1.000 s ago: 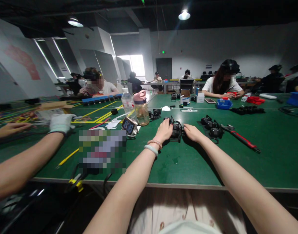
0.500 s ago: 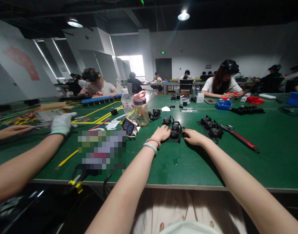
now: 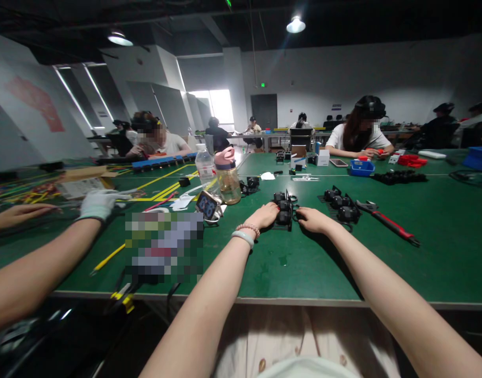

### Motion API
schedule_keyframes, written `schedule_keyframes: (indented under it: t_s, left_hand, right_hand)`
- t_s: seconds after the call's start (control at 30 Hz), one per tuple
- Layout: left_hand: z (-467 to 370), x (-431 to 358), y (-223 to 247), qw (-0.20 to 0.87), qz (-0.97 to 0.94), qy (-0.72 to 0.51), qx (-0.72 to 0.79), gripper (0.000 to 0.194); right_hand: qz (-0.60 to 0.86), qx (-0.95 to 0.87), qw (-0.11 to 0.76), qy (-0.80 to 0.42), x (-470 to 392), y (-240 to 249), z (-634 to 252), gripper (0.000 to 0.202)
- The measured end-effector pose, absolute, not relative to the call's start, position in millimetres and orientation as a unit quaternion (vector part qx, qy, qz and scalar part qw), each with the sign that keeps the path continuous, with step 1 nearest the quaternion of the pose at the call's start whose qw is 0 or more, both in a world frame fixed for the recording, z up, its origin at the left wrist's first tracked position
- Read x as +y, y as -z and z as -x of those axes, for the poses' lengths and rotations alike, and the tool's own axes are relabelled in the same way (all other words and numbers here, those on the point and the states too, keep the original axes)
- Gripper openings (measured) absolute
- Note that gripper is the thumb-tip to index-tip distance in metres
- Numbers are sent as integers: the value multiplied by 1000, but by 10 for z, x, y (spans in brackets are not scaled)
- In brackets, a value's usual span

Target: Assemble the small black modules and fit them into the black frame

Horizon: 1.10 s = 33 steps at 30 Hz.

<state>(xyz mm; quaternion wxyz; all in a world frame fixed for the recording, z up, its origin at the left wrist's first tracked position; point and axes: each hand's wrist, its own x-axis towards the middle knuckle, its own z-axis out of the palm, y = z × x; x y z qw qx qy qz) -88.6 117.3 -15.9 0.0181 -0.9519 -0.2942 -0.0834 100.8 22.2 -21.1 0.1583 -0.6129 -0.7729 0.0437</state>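
Note:
A black assembly of several round-cornered modules (image 3: 284, 214) lies on the green table in front of me. My left hand (image 3: 268, 213), with a beaded bracelet and a pale bangle at its wrist, grips this assembly from its left side. On the opposite side, my right hand (image 3: 311, 218) has its fingers bent together at a thin black cable by the assembly; what they pinch is too small to make out. To the right lies a second black assembly (image 3: 341, 206), touched by neither hand. Beside it rest pliers with red and black handles (image 3: 394, 227).
Left of my hands stand a pink-lidded bottle (image 3: 228, 181), a clear bottle (image 3: 205, 167) and a small digital clock (image 3: 208, 205). A neighbour's gloved hand (image 3: 97, 205) works at far left. A blue tray (image 3: 362, 167) sits farther back.
The modules at the upper left of the assembly have shifted right, in line with the others. My left hand has moved slightly right with them; my right hand has barely moved.

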Motion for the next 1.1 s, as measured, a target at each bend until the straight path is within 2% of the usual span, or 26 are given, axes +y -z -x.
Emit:
schedule_keyframes:
  t_s: [0.6,0.93,1.1]
  left_hand:
    - [853,993,42,-90,937,99,-322,42]
    - [875,908,14,-97,930,123,-333,44]
    - [924,838,-34,-42,935,138,-325,45]
  right_hand:
    - [632,-762,136,-33,178,148,-1026,35]
    - [639,-757,130,-35,156,126,-1009,32]
    - [644,-754,129,-23,133,104,-1001,31]
